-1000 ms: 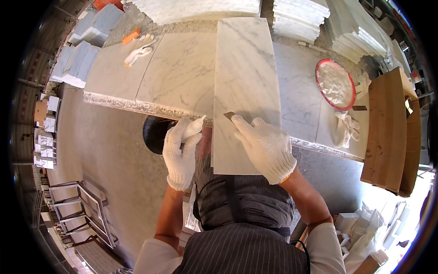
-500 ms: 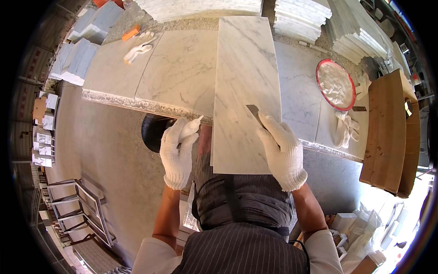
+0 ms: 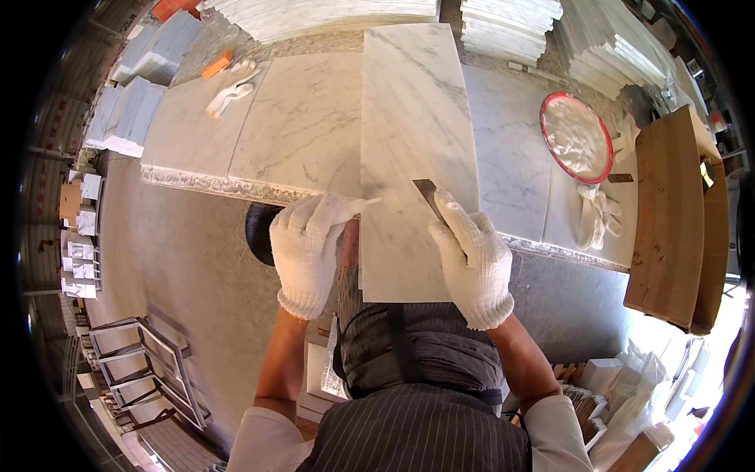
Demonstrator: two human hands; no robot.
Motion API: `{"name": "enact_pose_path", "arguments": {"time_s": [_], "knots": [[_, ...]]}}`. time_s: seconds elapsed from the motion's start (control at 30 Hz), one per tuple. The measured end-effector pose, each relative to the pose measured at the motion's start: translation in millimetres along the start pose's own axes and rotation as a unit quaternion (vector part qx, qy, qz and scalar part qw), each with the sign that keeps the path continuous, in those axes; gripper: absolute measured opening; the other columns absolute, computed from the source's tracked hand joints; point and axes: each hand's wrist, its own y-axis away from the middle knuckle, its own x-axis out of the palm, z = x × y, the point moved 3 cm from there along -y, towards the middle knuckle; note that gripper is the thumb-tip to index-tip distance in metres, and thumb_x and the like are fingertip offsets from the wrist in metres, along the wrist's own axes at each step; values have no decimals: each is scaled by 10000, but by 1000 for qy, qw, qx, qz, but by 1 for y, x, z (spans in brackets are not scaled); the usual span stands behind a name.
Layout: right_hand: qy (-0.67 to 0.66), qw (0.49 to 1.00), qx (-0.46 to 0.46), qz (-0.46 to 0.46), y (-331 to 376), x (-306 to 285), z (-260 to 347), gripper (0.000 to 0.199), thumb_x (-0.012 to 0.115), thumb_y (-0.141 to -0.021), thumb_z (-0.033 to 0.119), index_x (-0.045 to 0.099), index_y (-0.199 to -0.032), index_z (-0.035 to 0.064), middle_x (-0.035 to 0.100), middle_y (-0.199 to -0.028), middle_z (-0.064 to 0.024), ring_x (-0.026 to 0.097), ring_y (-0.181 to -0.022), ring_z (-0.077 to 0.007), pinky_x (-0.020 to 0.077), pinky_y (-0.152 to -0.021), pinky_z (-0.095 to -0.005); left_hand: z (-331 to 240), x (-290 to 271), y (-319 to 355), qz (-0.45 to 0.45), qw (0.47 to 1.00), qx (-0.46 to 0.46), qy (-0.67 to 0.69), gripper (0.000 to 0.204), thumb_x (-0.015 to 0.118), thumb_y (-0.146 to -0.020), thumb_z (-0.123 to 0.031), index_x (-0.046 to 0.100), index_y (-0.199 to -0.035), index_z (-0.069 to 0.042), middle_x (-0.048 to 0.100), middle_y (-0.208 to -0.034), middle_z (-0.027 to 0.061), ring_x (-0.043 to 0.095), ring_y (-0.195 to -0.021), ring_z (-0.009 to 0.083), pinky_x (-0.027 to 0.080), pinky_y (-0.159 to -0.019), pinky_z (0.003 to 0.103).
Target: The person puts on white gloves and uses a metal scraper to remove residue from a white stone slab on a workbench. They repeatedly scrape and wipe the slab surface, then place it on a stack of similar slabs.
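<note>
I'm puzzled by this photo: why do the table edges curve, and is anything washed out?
Head view: the fisheye lens bends the worktable edge toward the rim; corners go black; bright light bleaches the lower right; the marble slab and gloved hands stay sharp.

The metal scraper (image 3: 425, 193) shows only its blade tip; its handle is buried inside the gloved right hand (image 3: 472, 263). The gloved left hand (image 3: 307, 250) covers the marble slab's (image 3: 413, 118) left edge. A dark round object (image 3: 258, 228) sits half-hidden under the workbench (image 3: 299, 134).
</note>
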Motion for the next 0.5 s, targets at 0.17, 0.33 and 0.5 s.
{"name": "enact_pose_path", "arguments": {"time_s": [0.17, 0.33, 0.5], "knots": [[-1, 1000, -12, -7, 0, 0, 0, 403, 750, -851, 181, 691, -1250, 171, 593, -709, -74, 592, -582, -235, 488, -548, -338, -9, -2, -14, 5, 1000, 13, -28, 372, 724, -645, -31, 644, -1007, -55, 641, -902, 119, 632, -778, 342, 500, -636, 411], [-5, 1000, -22, -11, -1, -1, 0, 408, 756, -845, 177, 692, -1248, 164, 601, -714, -69, 587, -572, -228, 486, -538, -334, -10, -3, -11, 75, 996, -18, -45, 437, 731, -723, -9, 630, -1145, -65, 667, -1020, 132, 644, -923, 363, 521, -773, 453], [1, 1000, -15, 0, 0, -1, 0, 405, 759, -844, 173, 693, -1243, 156, 602, -715, -67, 591, -571, -218, 487, -532, -328, -10, -2, -14, 75, 996, -14, -42, 452, 736, -661, 8, 641, -1099, -46, 670, -956, 146, 651, -853, 373, 530, -709, 442]]}}
